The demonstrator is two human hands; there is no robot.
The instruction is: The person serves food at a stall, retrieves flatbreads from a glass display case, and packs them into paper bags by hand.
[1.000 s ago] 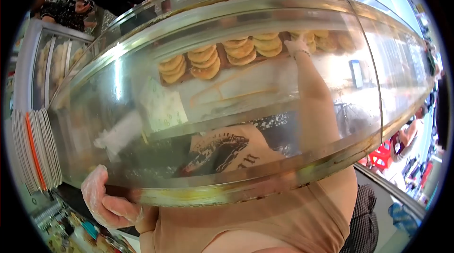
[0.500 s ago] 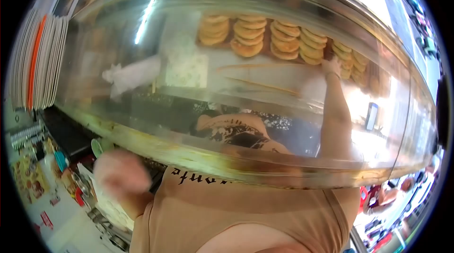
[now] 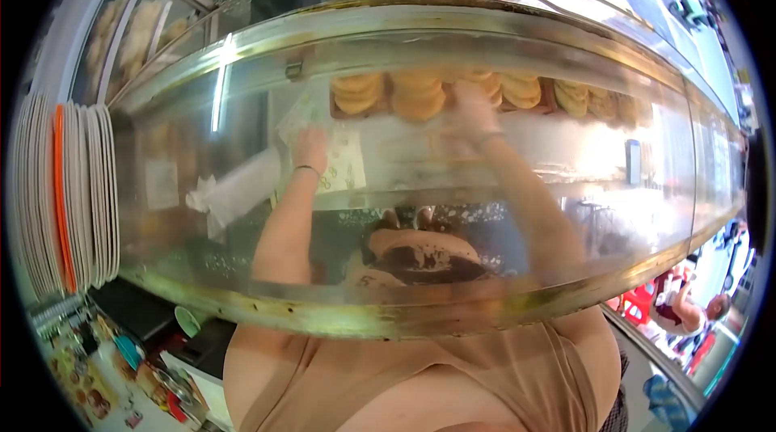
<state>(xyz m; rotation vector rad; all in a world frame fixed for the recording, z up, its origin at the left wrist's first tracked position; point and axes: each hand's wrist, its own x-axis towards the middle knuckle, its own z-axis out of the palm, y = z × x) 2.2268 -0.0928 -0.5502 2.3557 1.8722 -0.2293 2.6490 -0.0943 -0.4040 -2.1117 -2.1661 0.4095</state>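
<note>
Through the glass of a display case, my left hand (image 3: 311, 151) is closed on the lower edge of a thin pale paper bag (image 3: 297, 118) with faint green marks. Beneath it lies a stack of printed paper bags (image 3: 346, 164). My right hand (image 3: 475, 109), smeared by motion, reaches to the front of the round flat breads, which stand in leaning piles on a brown tray. The nearest pile of breads (image 3: 417, 96) is just left of it. Glass reflections and blur hide its fingers and whether it holds a bread.
The case's glass front edge (image 3: 364, 323) runs between my body and my forearms. A white plastic bag (image 3: 242, 185) lies inside at left. Plates (image 3: 89, 198) stand stacked at far left, one orange. A seated person (image 3: 683, 307) is outside at right.
My left hand has come from outside the case to the paper bags inside. My right hand has moved left along the bread piles. The view has shifted.
</note>
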